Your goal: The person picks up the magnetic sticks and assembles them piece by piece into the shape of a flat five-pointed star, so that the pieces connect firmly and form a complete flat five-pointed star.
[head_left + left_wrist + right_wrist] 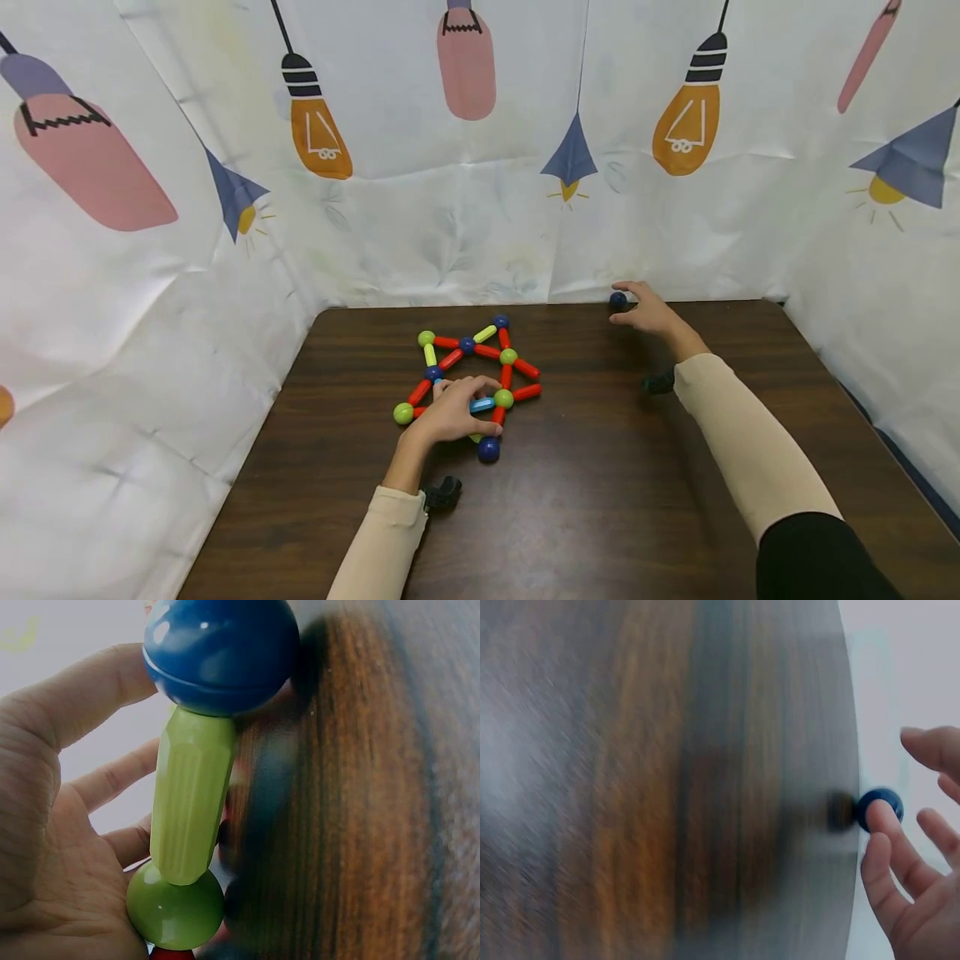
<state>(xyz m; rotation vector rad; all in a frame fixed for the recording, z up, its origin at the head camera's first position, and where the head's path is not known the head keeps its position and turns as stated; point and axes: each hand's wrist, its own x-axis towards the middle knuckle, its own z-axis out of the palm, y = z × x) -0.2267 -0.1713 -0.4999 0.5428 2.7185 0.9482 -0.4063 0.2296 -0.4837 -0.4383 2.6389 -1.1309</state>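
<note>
A flat frame of magnetic rods and balls lies on the table, with red rods (487,351), green balls (403,413) and dark blue balls (433,373). My left hand (450,414) grips its near side, fingers bent over a light blue rod (482,405). Close by the thumb in the left wrist view is a blue ball (221,656), joined to a yellow-green rod (191,796) and a green ball (176,906). At the far table edge, my right hand (647,313) reaches around a loose dark blue ball (618,301), thumb and fingers spread apart.
The dark wooden table (600,500) ends at a white cloth (465,225) printed with lamps, hanging behind and at both sides. A black wrist device (444,494) sits below the left hand, and another wrist device (659,382) below the right.
</note>
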